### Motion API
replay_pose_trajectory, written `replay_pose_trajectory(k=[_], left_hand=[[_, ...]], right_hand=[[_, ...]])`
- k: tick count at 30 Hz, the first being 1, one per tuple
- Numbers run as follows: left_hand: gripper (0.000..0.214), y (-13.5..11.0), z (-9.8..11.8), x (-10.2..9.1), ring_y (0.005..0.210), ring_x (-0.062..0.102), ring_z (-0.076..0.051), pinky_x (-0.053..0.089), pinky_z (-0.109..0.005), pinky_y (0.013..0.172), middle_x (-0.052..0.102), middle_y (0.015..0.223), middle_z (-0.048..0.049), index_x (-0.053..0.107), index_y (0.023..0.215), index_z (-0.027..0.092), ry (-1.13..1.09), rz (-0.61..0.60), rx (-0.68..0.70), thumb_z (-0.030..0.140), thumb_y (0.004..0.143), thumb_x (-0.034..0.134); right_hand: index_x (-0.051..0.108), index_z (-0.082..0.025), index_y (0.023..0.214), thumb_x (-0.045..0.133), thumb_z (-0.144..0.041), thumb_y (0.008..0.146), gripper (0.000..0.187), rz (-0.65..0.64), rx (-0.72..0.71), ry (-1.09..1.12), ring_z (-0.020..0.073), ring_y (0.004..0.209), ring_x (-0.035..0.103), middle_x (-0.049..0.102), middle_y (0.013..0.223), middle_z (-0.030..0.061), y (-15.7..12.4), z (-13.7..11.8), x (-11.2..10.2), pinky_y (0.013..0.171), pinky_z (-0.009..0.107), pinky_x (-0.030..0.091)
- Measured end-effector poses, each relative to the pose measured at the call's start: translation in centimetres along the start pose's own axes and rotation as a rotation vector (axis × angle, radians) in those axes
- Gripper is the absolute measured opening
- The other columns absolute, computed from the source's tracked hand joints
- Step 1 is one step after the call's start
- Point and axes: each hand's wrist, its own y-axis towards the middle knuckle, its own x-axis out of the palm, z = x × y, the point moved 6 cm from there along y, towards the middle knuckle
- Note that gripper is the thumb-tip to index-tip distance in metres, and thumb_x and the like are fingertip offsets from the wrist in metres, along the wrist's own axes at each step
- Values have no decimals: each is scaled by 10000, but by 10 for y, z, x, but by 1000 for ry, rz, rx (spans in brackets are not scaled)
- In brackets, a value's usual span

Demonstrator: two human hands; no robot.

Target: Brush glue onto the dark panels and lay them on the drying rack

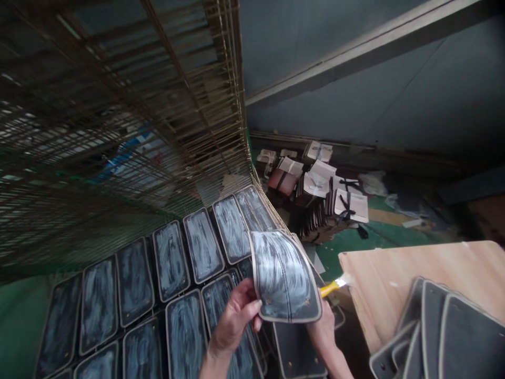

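Note:
A dark leather panel (283, 273) with a pale edge and white glue streaks is held up at the centre. My left hand (235, 318) pinches its lower left corner. My right hand (324, 329) sits behind its lower right corner, mostly hidden, and grips a brush with a yellow handle (330, 287) whose bristles point right toward the wooden board (410, 273). Below and to the left, several glue-streaked panels (170, 260) lie in rows on a wire rack shelf.
Wire rack shelves (118, 105) rise at the upper left. A stack of uncoated dark panels (442, 337) lies on the wooden board at the lower right. Bundles of tied pieces (323, 195) sit on the green floor by the grey wall.

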Motion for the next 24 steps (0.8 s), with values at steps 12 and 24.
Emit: replay_pose_trajectory(k=[12,24], left_hand=[[503,152,28,-15,487,530,-47,384,-150,458,598,723,36,495,1134,199,23,233,148,315,687,694],[484,168,-11,-42,536,595,-78,467,-189,526,607,701,35,501,1104,189,-82,381,147,252,667,701]], right_hand=[[397,-239,881,361,-691,853,454,2,36,117,224,521,569,537,666,9,5,10,14,460,310,433],[396,-265,846,553,-526,829,305,90,65,497,163,486,541,499,646,-32,-18,-3,-20,460,267,491]])
